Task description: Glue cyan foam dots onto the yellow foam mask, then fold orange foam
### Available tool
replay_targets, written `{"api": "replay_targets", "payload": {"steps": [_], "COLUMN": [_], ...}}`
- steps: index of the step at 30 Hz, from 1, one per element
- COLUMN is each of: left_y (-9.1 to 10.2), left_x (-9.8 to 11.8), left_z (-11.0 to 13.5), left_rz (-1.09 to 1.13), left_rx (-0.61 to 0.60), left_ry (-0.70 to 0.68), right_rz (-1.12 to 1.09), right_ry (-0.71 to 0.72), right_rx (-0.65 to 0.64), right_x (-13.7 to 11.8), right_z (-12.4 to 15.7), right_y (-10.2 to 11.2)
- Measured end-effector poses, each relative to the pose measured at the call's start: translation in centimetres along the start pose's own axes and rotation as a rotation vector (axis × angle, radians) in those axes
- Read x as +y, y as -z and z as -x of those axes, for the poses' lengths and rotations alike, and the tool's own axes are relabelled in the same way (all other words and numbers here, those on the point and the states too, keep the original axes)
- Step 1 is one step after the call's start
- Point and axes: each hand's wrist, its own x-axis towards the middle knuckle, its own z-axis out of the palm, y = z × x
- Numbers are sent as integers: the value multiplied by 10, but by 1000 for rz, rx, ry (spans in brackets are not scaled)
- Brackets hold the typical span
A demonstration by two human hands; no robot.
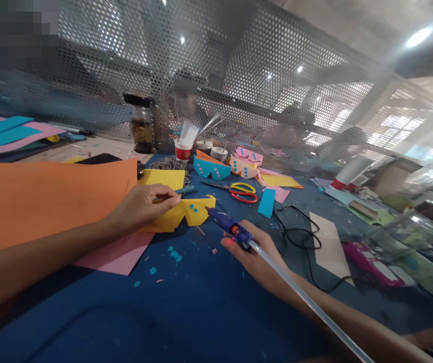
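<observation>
The yellow paper shape was held flat on the blue surface by the left hand, its grip pinching a thin teal stick, seemingly to keep it from shifting. The glue gun was clasped in the right hand, its nozzle at the shape's edge. Scissors and a black cord were left beyond, clear of the nozzle.

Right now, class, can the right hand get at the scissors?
Probably within reach, but not freely: the right hand grips the glue gun. The scissors lie just beyond its tip on the table, nothing between. The left hand holds a teal stick.
</observation>
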Motion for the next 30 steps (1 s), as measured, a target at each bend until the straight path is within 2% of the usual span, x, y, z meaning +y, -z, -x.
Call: {"api": "replay_targets", "payload": {"steps": [7,14,30], "left_y": [0,0,-1], "left_x": [2,2,-1], "left_z": [0,0,0], "left_rz": [1,6,28], "left_rx": [-7,-8,-16], "left_ry": [14,19,-6], "right_rz": [112,125,162], "right_ry": [82,35,-31], "right_rx": [5,-37,-44], "right_x": [0,-1,-7], "right_z": [0,0,0], "right_y": [-3,-2,-1]}}
